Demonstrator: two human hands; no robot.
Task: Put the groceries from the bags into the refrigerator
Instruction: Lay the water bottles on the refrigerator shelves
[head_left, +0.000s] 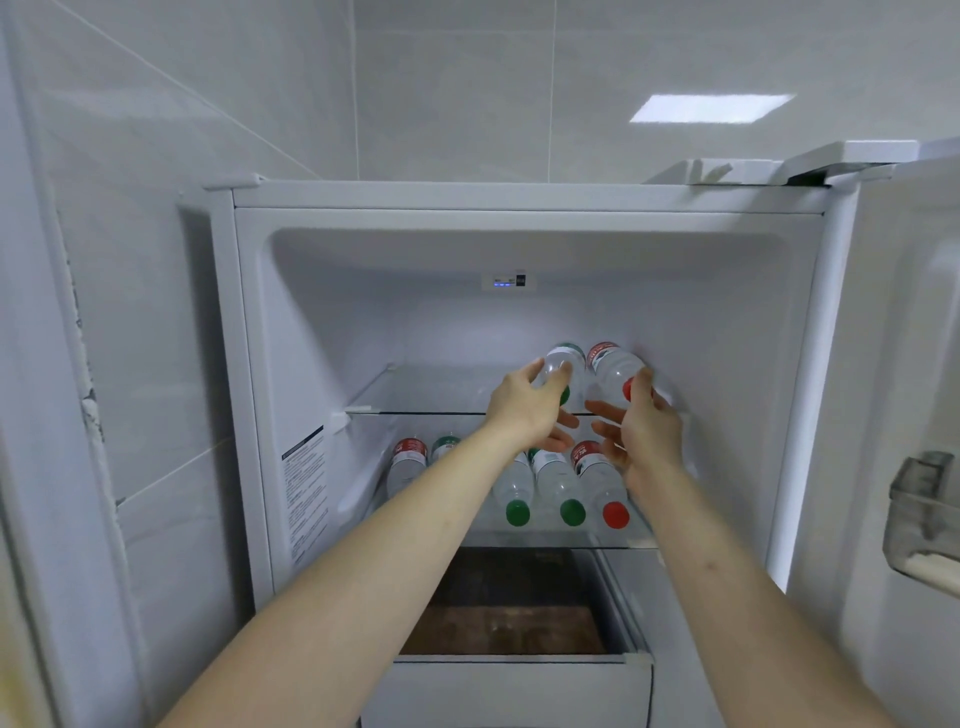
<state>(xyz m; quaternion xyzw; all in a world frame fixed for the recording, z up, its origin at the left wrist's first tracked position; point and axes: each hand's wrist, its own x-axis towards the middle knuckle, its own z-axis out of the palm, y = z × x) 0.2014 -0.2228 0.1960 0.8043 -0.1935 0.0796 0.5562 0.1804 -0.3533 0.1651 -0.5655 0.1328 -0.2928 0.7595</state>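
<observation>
Bare forearms up front. Left hand (524, 410) wraps clear plastic green-capped bottle (558, 371), right hand (647, 428) grips clear red-capped bottle (618, 371), both lying on upper glass shelf (415, 400) inside white fridge (519, 200).

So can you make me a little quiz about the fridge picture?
1. True or false: the bottles on the lower shelf stand upright.
2. What cap colour has the bottle under the right hand: A red, B blue, C yellow?
3. Fill in: the left hand is on a bottle with a ____ cap.

Key: 1 false, they lie on their sides. 2 A, the red-capped bottle. 3 green, the green-capped bottle.
</observation>
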